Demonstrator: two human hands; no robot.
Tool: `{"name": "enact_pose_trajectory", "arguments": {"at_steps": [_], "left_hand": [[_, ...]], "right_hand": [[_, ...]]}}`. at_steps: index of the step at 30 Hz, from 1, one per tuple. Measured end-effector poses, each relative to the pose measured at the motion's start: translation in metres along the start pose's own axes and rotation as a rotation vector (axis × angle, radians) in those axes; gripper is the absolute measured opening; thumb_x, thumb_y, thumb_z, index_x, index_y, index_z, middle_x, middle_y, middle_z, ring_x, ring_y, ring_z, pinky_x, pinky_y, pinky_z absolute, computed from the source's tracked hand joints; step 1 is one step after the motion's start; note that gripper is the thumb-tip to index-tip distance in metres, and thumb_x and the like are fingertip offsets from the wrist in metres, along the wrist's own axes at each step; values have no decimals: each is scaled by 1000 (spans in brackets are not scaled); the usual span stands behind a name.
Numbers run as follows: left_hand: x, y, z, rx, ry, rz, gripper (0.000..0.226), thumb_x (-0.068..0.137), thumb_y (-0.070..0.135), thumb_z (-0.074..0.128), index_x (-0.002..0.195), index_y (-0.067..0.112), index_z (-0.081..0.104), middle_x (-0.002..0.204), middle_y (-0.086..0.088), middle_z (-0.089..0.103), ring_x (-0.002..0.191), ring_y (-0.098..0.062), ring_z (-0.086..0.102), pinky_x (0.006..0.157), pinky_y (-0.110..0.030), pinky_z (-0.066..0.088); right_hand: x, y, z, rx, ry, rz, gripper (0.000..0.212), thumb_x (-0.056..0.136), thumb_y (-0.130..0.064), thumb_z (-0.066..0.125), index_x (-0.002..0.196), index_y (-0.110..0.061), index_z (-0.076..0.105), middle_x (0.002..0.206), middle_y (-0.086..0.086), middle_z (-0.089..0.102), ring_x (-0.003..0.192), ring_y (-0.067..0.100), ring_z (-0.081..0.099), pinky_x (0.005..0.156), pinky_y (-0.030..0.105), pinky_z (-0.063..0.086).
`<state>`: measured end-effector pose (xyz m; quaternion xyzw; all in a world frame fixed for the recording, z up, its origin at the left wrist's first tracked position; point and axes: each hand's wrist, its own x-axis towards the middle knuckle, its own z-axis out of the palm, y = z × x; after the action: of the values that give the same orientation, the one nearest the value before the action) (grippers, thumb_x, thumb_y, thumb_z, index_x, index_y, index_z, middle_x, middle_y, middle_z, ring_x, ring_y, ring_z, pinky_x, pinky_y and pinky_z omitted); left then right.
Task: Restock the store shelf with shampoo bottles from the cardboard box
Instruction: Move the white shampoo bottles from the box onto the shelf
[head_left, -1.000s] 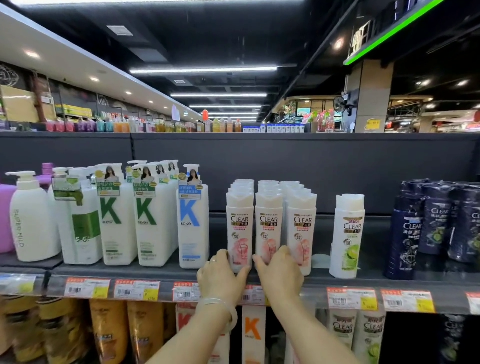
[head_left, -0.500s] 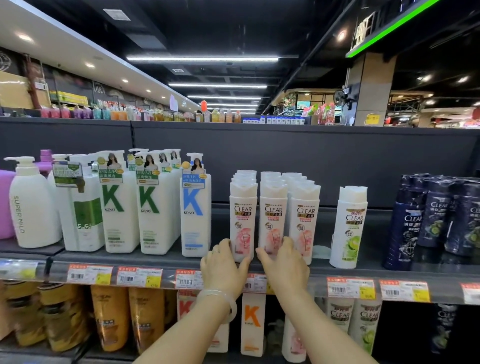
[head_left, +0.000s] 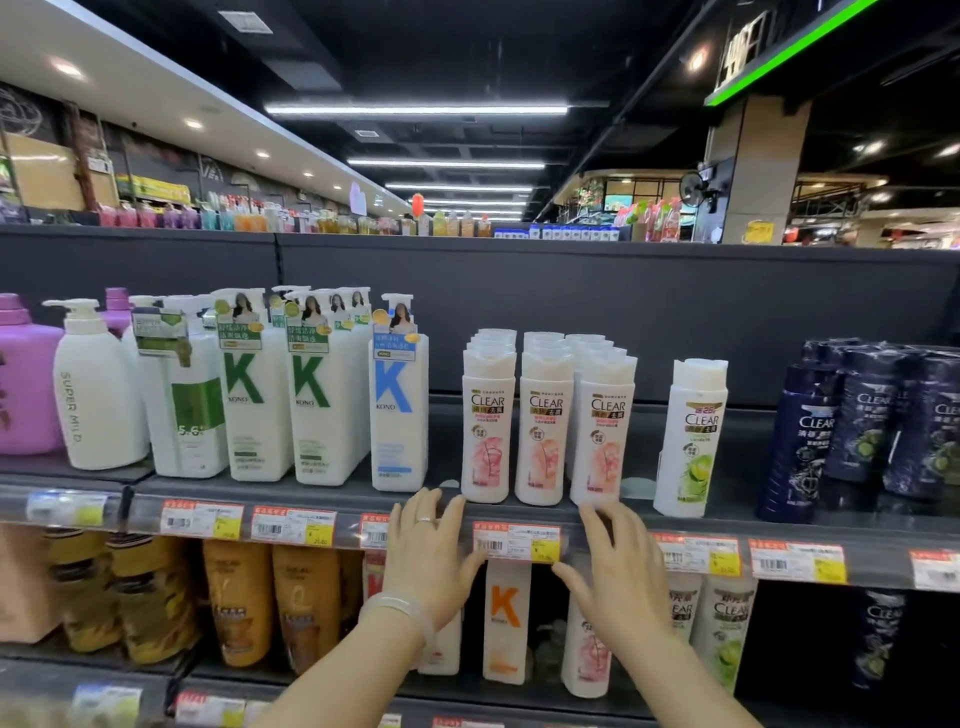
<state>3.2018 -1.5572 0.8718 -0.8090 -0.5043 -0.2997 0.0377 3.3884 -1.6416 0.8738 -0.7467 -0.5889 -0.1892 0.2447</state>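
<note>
Three rows of white and pink CLEAR shampoo bottles (head_left: 545, 436) stand upright on the dark shelf (head_left: 727, 525), each row running back several deep. My left hand (head_left: 428, 556) is open in front of the shelf's price strip, just below and left of the rows, holding nothing. My right hand (head_left: 618, 566) is open too, fingers spread, just below the rightmost pink bottle. Neither hand touches a bottle. A single white CLEAR bottle with a green lime label (head_left: 691, 441) stands alone to the right. The cardboard box is out of view.
White KONO pump bottles (head_left: 311, 395) crowd the shelf to the left, dark blue CLEAR bottles (head_left: 857, 421) to the right. Bare shelf gaps lie on both sides of the green-label bottle. The lower shelf holds orange bottles (head_left: 270, 603) and more CLEAR bottles (head_left: 727, 623).
Both hands let go of the front pink bottles and drew back down and apart, now open below the shelf edge. The view has moved closer.
</note>
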Motion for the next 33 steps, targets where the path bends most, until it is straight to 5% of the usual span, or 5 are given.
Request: {"name": "enact_pose_trajectory", "arguments": {"at_steps": [3, 9, 16, 23, 33], "left_hand": [[-16, -5, 4, 64, -30, 12, 70, 87, 52, 45, 144, 26, 15, 155, -3, 9, 143, -22, -1, 115, -39, -3], [-79, -29, 16, 119, -125, -10, 63, 84, 46, 51, 138, 21, 31, 150, -5, 23, 140, -23, 15, 116, -38, 12], [-166, -83, 34, 95, -432, -178, 68, 84, 48, 53, 139, 17, 28, 149, -7, 27, 136, -26, 22, 113, -39, 19], [-271, -179, 49, 138, -691, -381, 64, 84, 47, 54, 137, 18, 31, 145, -8, 29, 134, -26, 24, 110, -39, 23], [-381, -348, 109, 129, -1078, -542, 70, 81, 43, 53, 140, 19, 24, 148, -8, 25, 132, -28, 27, 107, -35, 24]], "right_hand": [[-5, -2, 0, -9, -48, 12, 69, 79, -41, 67, 136, -12, 43, 143, 13, 38, 136, 30, 31, 110, 44, 29], [-48, -38, 28, 185, -37, -115, 42, 72, -14, 76, 110, -1, 62, 120, 22, 56, 114, 39, 53, 94, 49, 47], [-122, -114, 97, 204, -477, -324, 45, 88, -24, 54, 130, -14, 43, 135, 8, 40, 125, 29, 38, 99, 37, 35], [-202, -183, 170, 153, -873, -366, 50, 90, -30, 51, 133, -10, 36, 140, 9, 36, 128, 26, 32, 100, 38, 32], [-320, -279, 297, 112, -1269, -15, 51, 90, -43, 40, 133, -16, 36, 140, 7, 39, 130, 21, 36, 104, 33, 30]]}}
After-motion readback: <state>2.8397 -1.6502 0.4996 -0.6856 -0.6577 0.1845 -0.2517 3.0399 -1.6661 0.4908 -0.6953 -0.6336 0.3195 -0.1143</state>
